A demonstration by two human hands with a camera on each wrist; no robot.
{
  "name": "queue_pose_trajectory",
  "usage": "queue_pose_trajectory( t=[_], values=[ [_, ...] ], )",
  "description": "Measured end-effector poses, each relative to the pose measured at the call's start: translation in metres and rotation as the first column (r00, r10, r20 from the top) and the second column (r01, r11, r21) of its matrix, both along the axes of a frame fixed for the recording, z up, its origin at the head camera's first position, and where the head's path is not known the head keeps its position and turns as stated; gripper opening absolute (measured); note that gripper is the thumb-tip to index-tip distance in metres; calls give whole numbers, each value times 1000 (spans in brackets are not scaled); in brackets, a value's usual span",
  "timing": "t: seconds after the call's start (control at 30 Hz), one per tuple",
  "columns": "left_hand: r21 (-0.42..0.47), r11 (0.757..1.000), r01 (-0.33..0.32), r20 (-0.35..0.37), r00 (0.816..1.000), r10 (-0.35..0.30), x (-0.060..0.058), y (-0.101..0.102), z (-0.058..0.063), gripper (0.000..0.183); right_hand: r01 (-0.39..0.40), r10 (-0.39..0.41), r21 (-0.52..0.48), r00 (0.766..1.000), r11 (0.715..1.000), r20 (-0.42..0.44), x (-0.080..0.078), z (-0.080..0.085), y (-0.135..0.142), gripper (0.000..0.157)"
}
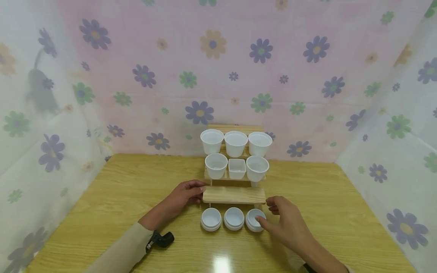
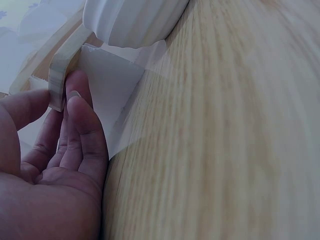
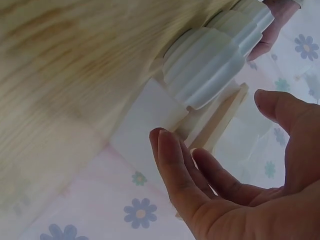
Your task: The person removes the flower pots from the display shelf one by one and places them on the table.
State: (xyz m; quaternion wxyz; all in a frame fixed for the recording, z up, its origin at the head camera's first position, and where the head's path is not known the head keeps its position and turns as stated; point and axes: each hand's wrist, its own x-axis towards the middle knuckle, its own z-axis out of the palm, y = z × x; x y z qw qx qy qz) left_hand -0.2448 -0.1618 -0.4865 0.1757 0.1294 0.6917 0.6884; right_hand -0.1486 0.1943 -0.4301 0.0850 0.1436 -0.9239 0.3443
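Observation:
A tiered wooden stand [image 1: 234, 195] with white side panels stands on the table, its lowest step bare. My left hand [image 1: 182, 197] pinches the left end of that step, thumb above and fingers below; the left wrist view shows the board end [image 2: 61, 75] between them. Near the step's right end is my right hand [image 1: 290, 222], thumb spread away from loosely bent fingers, holding nothing. Its fingertips lie close to the board end [image 3: 225, 117]; whether they touch is unclear. Three small ribbed white pots [image 1: 234, 218] line up on the table before the stand, the rightmost partly behind my right thumb.
Three large white cups [image 1: 236, 145] fill the top row. The row below carries two round white cups [image 1: 216, 167] flanking a small square one [image 1: 237, 169]. Behind the wooden table [image 1: 150, 174] hangs a flowered cloth [image 1: 235, 68], which also covers both sides.

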Motion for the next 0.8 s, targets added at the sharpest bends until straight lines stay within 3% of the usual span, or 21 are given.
queue_pose_trajectory(
  t=[0.33,0.8],
  values=[
    [6,1000,-1,13,1000,1,1,-1,-1,41,13,-8,33,988,999,-157,-5,2,1,46],
    [7,1000,-2,3,1000,2,-1,-1,1,40,27,-27,-4,977,1000,-209,-22,16,0,50]
  ],
)
